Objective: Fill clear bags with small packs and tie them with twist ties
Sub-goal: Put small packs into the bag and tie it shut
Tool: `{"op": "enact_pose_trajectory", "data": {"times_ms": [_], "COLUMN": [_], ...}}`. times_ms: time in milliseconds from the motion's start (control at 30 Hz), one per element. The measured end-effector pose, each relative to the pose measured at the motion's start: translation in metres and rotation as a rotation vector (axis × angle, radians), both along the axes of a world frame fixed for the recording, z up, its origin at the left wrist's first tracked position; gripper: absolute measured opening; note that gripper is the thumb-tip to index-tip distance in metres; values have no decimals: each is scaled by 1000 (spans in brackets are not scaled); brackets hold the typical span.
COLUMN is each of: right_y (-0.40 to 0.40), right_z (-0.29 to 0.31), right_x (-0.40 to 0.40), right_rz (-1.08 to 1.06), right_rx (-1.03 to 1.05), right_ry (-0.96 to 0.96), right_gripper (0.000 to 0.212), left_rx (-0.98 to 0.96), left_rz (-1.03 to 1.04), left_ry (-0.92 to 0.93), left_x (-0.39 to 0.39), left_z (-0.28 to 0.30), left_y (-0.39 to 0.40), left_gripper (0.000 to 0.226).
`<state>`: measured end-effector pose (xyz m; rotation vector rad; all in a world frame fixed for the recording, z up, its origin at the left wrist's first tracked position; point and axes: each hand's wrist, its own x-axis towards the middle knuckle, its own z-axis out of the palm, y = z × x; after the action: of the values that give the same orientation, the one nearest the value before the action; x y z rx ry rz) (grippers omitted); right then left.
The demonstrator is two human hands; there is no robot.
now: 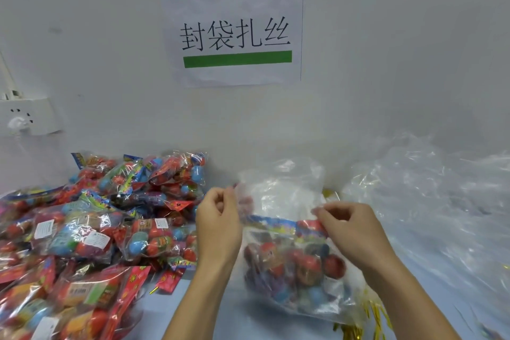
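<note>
Clear bag [278,196], limp, slippery and bottom-heavy with packs, looks best held by its mouth, where left hand [218,218] and right hand [350,226] pinch it.

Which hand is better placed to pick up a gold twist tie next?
Probably the right hand: the gold twist ties lie below it, right of the bag. The left hand is farther away.

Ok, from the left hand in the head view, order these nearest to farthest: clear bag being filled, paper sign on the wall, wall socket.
1. Clear bag: pinched by the left hand at its rim.
2. Paper sign: above, on the wall.
3. Wall socket: far left, on the wall.
</note>
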<state>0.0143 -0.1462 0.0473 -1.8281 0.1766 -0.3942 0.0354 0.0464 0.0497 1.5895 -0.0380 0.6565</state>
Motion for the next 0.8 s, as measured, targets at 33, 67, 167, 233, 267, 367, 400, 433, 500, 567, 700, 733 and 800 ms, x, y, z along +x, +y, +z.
{"op": "enact_pose_trajectory", "data": {"times_ms": [33, 67, 167, 233, 267, 367, 400, 433, 500, 567, 700, 733, 800], "right_y": [-3, -6, -9, -13, -14, -14, -13, -12, -10, -7, -7, -6, -4], "right_z": [0, 1, 3, 8, 15, 44, 50, 55, 61, 67, 69, 69, 66], "right_x": [2, 3, -3, -4, -7, -19, -22, -25, -28, -33, -40, -41, -41], "right_rz": [-11, -15, 39, -23, -77, -95, -53, -3, 94, 169, 282, 316, 366], "right_rx": [-1, 1, 14, 27, 21, -94, -161, -219, -279, -336, -477, -511, -585], "right_ry": [-3, 6, 150, 77, -35, -353, -394, -406, -371, -287, -46, 7, 75], "right_gripper": [22, 20, 28, 43, 45, 48, 48, 44, 34, 31, 34, 33, 29], "left_rx": [30, 57, 55, 61, 70, 51, 78, 137, 242, 253, 240, 267, 344], "left_rz": [2, -6, -70, -114, -140, -300, -344, -370, -413, -426, -357, -344, -325], "left_ry": [-46, -72, 40, 103, 90, 9, -13, -45, -103, -122, -94, -83, -78], "left_x": [0, 0, -3, -6, -7, -11, -14, -16, -22, -25, -27, -28, -31], "left_z": [4, 6, 1, -3, -2, 8, 10, 11, 13, 17, 20, 21, 24], "left_y": [-1, -1, -3, -5, -6, -12, -14, -16, -20, -23, -28, -29, -30], "left_gripper": [37, 37, 38, 37, 36, 29, 28, 27, 27, 24, 28, 28, 28]}}
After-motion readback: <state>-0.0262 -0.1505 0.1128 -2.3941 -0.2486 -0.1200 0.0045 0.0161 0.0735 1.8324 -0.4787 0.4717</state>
